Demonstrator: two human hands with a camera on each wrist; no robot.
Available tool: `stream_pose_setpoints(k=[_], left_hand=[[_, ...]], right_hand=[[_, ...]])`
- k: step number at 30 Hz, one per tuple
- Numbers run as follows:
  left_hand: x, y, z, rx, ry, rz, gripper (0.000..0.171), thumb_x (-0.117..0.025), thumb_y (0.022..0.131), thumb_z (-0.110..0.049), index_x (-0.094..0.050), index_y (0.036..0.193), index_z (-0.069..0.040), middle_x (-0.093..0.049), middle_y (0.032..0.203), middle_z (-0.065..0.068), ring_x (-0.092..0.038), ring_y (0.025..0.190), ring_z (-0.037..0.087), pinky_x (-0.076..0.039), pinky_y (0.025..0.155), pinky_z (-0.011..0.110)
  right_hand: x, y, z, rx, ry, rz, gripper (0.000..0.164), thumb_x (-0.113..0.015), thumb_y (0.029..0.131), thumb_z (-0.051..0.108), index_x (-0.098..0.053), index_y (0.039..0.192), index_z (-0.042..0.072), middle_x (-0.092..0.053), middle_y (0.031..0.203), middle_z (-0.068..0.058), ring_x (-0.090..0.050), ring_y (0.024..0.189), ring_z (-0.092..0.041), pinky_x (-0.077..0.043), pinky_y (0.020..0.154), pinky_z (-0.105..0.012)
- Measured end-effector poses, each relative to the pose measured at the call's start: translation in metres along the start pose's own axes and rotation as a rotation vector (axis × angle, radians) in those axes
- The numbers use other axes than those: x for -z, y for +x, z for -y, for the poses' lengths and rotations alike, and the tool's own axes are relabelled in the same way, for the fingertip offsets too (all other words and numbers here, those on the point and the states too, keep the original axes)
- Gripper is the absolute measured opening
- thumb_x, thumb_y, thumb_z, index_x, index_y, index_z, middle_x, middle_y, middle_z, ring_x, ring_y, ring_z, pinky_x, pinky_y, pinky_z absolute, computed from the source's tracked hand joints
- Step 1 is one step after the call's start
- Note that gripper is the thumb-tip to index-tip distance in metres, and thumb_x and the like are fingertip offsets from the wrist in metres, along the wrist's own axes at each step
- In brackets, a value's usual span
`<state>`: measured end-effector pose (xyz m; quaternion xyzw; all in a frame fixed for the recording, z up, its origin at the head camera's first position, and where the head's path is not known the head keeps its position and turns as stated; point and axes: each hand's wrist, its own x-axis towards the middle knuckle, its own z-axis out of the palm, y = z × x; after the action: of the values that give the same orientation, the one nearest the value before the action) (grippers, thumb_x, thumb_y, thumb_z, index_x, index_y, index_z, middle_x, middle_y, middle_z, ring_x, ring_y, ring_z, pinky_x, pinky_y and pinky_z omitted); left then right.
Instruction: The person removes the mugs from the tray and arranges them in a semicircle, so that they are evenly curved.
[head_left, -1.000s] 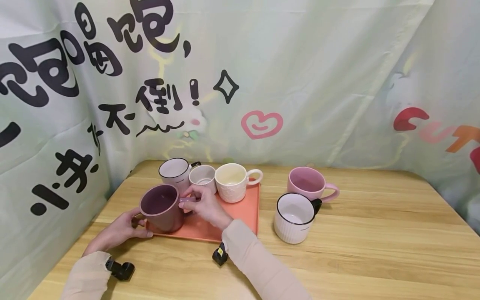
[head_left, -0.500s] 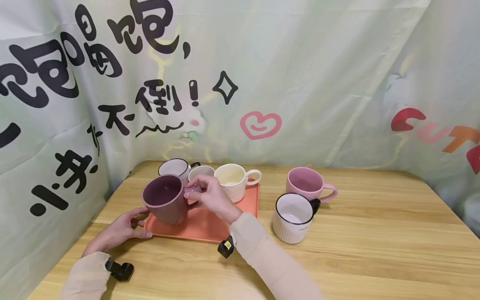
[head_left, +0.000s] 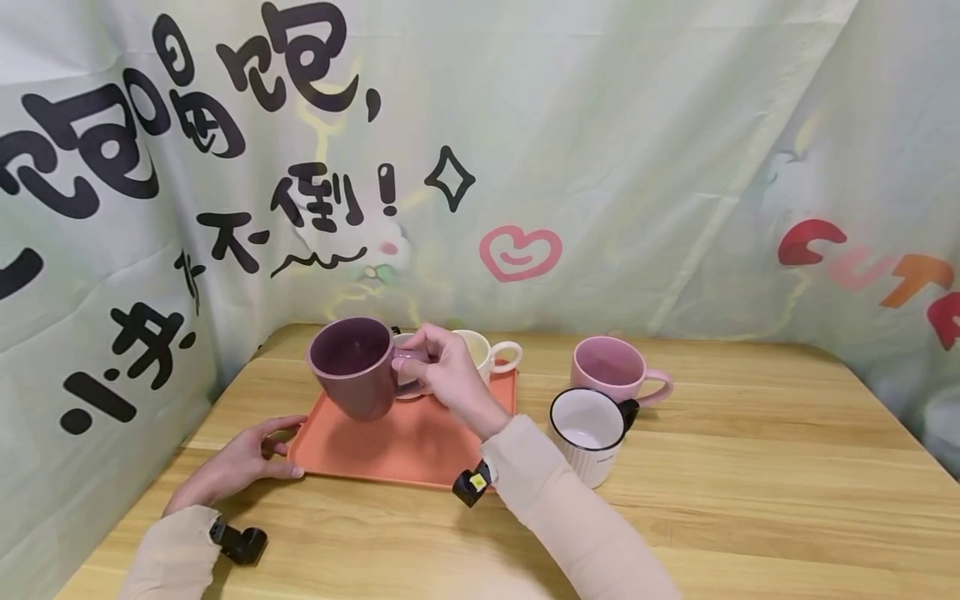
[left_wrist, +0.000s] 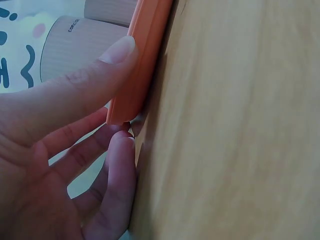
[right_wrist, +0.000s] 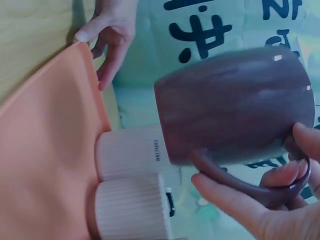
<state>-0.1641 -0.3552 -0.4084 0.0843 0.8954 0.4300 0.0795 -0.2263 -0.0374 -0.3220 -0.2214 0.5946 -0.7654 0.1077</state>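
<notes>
My right hand grips the handle of a dark purple mug, lifted above the orange tray. In the right wrist view the fingers curl through the handle, and the mug is raised off the tray's surface. My left hand holds the tray's near left corner; in the left wrist view the thumb lies on the tray's rim with the fingers bent around the corner. Behind the purple mug, the tray bears white ribbed mugs and a cream mug, partly hidden by my right hand.
On the wooden table, right of the tray, stand a pink mug and, nearer, a white mug with black rim. A printed cloth hangs behind and on the left.
My right hand has lifted the purple mug up off the tray's near left part and carried it rightward and back. The left hand has stayed at the tray corner.
</notes>
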Motion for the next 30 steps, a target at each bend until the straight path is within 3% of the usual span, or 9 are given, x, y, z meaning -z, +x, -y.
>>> stream_pose_setpoints(k=[4, 8, 11, 20, 30], left_hand=[[0.000, 0.001, 0.000, 0.016, 0.013, -0.006, 0.079, -0.084, 0.083, -0.009, -0.041, 0.145, 0.014, -0.056, 0.131, 0.029, -0.059, 0.099, 0.025, -0.047, 0.080, 0.030], [0.000, 0.001, -0.001, 0.033, 0.024, -0.011, 0.079, -0.084, 0.084, -0.010, -0.042, 0.145, 0.013, -0.056, 0.132, 0.029, -0.058, 0.099, 0.025, -0.047, 0.080, 0.031], [0.000, 0.000, -0.001, 0.035, 0.024, -0.012, 0.079, -0.084, 0.084, -0.010, -0.041, 0.145, 0.013, -0.055, 0.132, 0.029, -0.057, 0.099, 0.025, -0.046, 0.079, 0.031], [0.000, 0.001, 0.000, 0.037, 0.022, -0.009, 0.079, -0.084, 0.084, -0.011, -0.041, 0.146, 0.013, -0.053, 0.134, 0.031, -0.058, 0.101, 0.026, -0.047, 0.081, 0.033], [0.000, 0.001, 0.000, 0.034, 0.021, -0.008, 0.080, -0.085, 0.083, -0.013, -0.042, 0.146, 0.013, -0.054, 0.134, 0.030, -0.059, 0.102, 0.026, -0.048, 0.082, 0.033]], right_hand=[[0.006, -0.001, 0.008, 0.035, -0.022, -0.051, 0.011, -0.066, 0.090, -0.014, -0.060, 0.091, -0.005, -0.063, 0.079, -0.004, -0.060, 0.063, -0.015, -0.056, 0.058, -0.035], [0.014, -0.003, 0.017, 0.087, -0.074, -0.083, 0.011, -0.067, 0.089, -0.013, -0.061, 0.088, -0.003, -0.059, 0.072, 0.000, -0.045, 0.055, -0.015, -0.050, 0.055, -0.028], [0.022, -0.004, 0.023, 0.109, -0.063, -0.095, 0.012, -0.065, 0.089, -0.014, -0.061, 0.087, -0.002, -0.059, 0.072, -0.001, -0.043, 0.054, -0.015, -0.053, 0.058, -0.028], [0.043, -0.007, 0.038, 0.122, -0.121, -0.175, 0.012, -0.066, 0.090, -0.011, -0.063, 0.090, 0.001, -0.052, 0.068, -0.001, -0.042, 0.057, -0.017, -0.044, 0.053, -0.025], [0.062, -0.010, 0.052, 0.150, -0.100, -0.218, 0.019, -0.065, 0.089, -0.014, -0.063, 0.086, 0.005, -0.056, 0.069, -0.001, -0.042, 0.057, -0.015, -0.057, 0.061, -0.031]])
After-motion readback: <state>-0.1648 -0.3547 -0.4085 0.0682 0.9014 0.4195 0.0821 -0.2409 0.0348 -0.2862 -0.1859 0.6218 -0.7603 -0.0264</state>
